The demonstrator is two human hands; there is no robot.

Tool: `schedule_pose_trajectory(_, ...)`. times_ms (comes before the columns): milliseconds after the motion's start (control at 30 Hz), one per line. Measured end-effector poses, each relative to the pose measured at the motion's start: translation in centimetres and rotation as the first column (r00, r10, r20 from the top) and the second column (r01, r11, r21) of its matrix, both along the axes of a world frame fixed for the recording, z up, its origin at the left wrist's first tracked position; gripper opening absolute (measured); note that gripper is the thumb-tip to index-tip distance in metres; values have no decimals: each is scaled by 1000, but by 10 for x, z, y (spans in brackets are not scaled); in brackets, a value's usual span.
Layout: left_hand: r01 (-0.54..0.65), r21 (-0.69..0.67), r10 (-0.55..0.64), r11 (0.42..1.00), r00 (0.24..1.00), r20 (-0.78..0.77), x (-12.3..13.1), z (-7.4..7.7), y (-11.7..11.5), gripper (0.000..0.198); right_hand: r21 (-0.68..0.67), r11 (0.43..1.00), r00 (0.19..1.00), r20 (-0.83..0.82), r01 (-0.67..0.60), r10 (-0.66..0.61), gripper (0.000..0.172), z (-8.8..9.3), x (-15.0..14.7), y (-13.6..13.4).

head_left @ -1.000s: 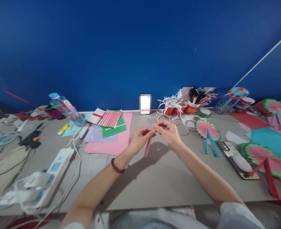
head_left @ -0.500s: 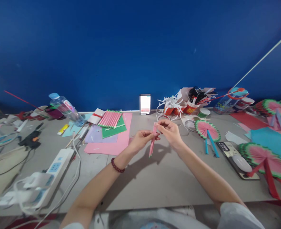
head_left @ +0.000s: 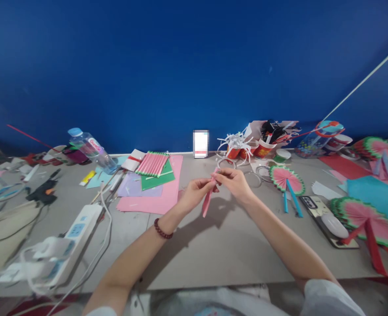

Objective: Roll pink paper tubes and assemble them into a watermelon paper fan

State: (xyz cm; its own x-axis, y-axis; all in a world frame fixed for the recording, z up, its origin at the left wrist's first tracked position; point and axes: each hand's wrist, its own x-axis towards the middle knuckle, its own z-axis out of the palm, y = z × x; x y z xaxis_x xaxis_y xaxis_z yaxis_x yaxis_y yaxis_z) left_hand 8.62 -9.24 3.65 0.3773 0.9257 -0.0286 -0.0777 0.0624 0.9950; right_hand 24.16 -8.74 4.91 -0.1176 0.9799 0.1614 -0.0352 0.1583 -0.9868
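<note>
Above the middle of the table, both hands pinch a narrow folded strip of pink paper (head_left: 206,204). My left hand (head_left: 197,192) is closed around its middle, thumb on top. At the upper end, my right hand (head_left: 234,182) grips the strip between thumb and fingers, close to the left fingertips. The lower end of the strip hangs free and tilts toward the lower left. My fingers hide part of the paper. To the left lies a pleated pink paper with green edges (head_left: 152,164), on a green sheet (head_left: 159,179) and a larger pink sheet (head_left: 148,205).
A white power strip (head_left: 77,241) with plugs and a plastic bottle (head_left: 93,149) stand at left, near a glue gun (head_left: 44,188). Paper fans (head_left: 286,180), a phone (head_left: 315,215) with a mouse (head_left: 334,225) and cups (head_left: 263,148) occupy the right. A blurred screen (head_left: 200,144) leans at the back wall.
My right hand has lowered slightly and closed in on my left fingers. The pink strip has turned, its lower end swinging a little to the left.
</note>
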Motion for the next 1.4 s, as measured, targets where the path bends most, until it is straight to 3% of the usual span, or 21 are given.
schedule_pose_trajectory(133,109,0,-109,994,993,-33,-2,-2,1,40,-36,998,997,-52,50,-52,26,4,2,0)
schedule_pose_trajectory(267,145,-27,-146,989,988,-53,-1,-1,-1,39,-36,997,997,-44,66,-68,31,3,5,3)
schedule_pose_trajectory(467,157,-66,-158,985,987,-20,2,-1,-3,43,-81,994,994,-67,79,-84,35,1,5,3)
schedule_pose_trajectory(700,96,-13,-96,995,995,-31,5,-6,-5,41,-53,993,992,-71,102,-106,37,-1,2,2)
schedule_pose_trajectory(967,237,-86,-239,968,971,-16,-2,-4,-1,42,-14,989,989,-7,148,-148,36,1,4,3)
schedule_pose_trajectory(1133,244,-134,-247,961,969,-4,2,-7,-2,47,-10,985,985,9,172,-172,35,-1,5,4)
schedule_pose_trajectory(1400,226,-98,-227,969,974,-8,6,-10,-5,47,-10,983,983,13,184,-184,36,-3,3,5)
